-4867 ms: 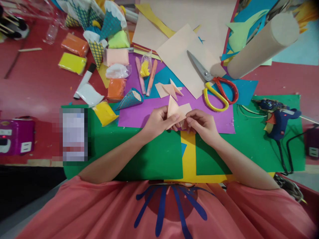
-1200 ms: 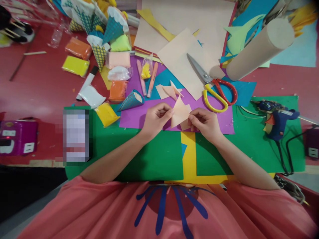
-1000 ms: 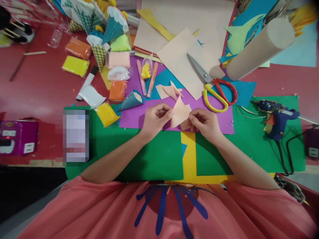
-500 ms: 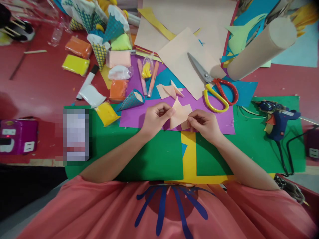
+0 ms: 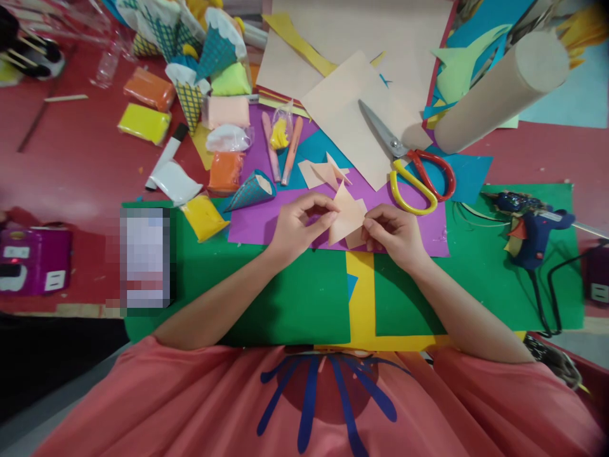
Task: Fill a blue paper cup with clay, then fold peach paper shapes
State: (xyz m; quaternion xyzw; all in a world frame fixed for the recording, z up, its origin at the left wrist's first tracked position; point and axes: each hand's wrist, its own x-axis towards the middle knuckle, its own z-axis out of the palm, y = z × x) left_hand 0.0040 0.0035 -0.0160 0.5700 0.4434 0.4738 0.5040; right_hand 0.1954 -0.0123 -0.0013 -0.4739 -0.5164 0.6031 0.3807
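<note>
A small pale peach piece of paper, pointed at its top, is held up between my two hands over the purple sheet. My left hand pinches its left edge between thumb and fingers. At the paper's lower right edge, my right hand closes thumb and forefinger on it. Just beyond lie cut peach paper scraps. Scissors with one red and one yellow handle rest open-bladed on a larger peach sheet.
Clay packets, a small blue cone and a marker lie to the left. A phone-like pixelated patch is on the green sheet. At right are a glue gun and a peach roll.
The peach paper has shifted slightly right and turned a little in my fingers. Both hands have moved slightly right with it.
</note>
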